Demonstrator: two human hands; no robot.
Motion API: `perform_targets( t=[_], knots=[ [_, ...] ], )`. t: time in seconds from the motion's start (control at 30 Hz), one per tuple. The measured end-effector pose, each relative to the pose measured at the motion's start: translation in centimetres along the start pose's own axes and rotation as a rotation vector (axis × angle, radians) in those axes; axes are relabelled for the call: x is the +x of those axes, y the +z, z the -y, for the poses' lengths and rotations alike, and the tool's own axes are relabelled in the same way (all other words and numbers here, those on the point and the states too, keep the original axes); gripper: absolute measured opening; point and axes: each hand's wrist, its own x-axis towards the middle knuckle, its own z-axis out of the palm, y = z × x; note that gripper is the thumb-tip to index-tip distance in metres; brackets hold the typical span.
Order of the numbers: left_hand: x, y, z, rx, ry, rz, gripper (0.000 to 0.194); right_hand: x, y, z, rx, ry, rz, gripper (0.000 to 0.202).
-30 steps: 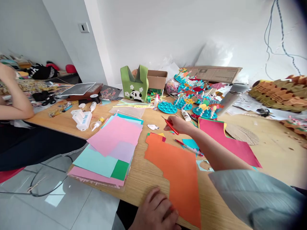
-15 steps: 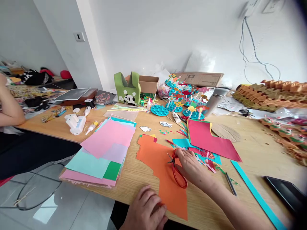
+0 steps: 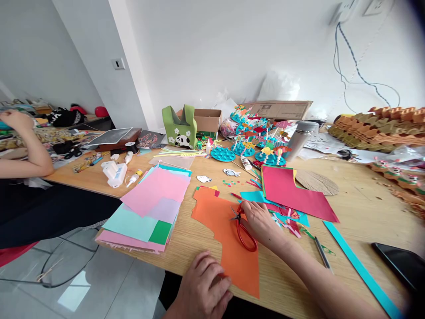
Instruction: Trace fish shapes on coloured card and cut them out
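Note:
Red-handled scissors lie over a sheet of orange paper, blades slightly apart and pointing left. My right hand is closed around one of their handle loops, low over the paper. The sheet has a wavy cut left edge. At the table's front edge, my left hand rests with curled fingers beside the lower part of the orange sheet. What is in those fingers, if anything, is hidden. Scraps of red and blue paper lie just beyond my right hand.
Stacked coloured paper lies left, red paper right. Two fish cutouts, a glue bottle and blue craft pieces are farther back. A pen, blue strip and phone lie right. Another person's arm is left.
The view has shifted slightly, so things sit a little farther right. Both my hands and the scissors stay almost in place. At left, more of the other person's raised forearm and hand shows.

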Motion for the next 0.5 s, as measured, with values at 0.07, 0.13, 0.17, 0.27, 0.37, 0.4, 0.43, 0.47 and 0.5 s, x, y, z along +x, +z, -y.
perform_targets(
  t=[0.07,0.13,0.17,0.27,0.37,0.4,0.43,0.47,0.5],
  knots=[
    [0.0,0.0,0.0,-0.004,-0.007,0.009,0.015,0.1,0.0,0.0,-0.003,0.012,0.004,0.010],
    [0.0,0.0,-0.1,-0.006,-0.009,0.016,0.015,0.2,0.1,0.0,-0.007,0.020,0.008,0.008],
    [0.0,-0.1,-0.1,-0.006,-0.012,0.018,0.015,0.4,0.2,0.0,-0.008,0.022,0.008,0.008],
    [0.0,-0.2,-0.2,-0.006,-0.012,0.030,0.015,0.9,0.4,-0.3,-0.014,0.025,0.004,0.014],
    [0.1,-0.4,-0.2,-0.005,-0.018,0.041,0.015,1.6,0.6,-0.7,-0.018,0.026,0.004,0.019],
    [0.1,-0.4,-0.2,-0.005,-0.018,0.044,0.015,1.8,0.6,-0.8,-0.018,0.027,0.007,0.020],
    [0.1,-0.4,-0.2,-0.005,-0.020,0.047,0.015,2.0,0.6,-1.0,-0.016,0.029,0.010,0.021],
    [0.1,-0.4,-0.2,-0.005,-0.020,0.051,0.016,2.2,0.6,-1.1,-0.015,0.032,0.013,0.021],
    [0.1,-0.4,-0.2,-0.005,-0.021,0.054,0.016,2.3,0.6,-1.2,-0.012,0.034,0.015,0.022]
  ],
)
